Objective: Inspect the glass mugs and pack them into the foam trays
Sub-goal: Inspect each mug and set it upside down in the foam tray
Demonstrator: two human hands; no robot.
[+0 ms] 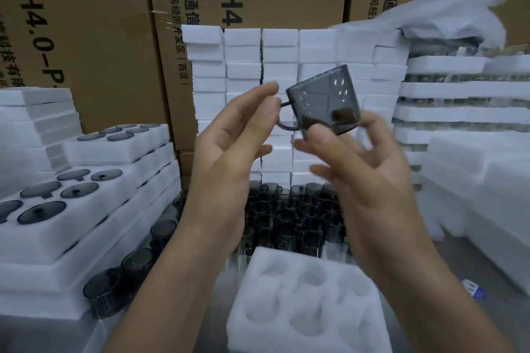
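At the left of the frame we see stacked white foam trays [94, 226] with round dark grey glass lids [43, 210] set in their pockets, and a few dark glass cups [134, 264] standing along their lower edge. Right of these, our left hand [229, 146] is raised in mid-frame, its upper fingers curled in on the handle of a smoky grey glass mug [324, 100], the lowest finger loose and apart. The mug is held tilted in the air just above centre, in front of a wall of white foam blocks [281, 60]. Our right hand [361, 169], blurred, pinches the mug's base between thumb and a fingertip, its other fingers spread. Below the hands stands a crowd of dark glass mugs [289, 218], and nearer us a white six-pocket foam tray [304, 304] with no mug in it. At the right edge are more stacked foam trays [447, 112].
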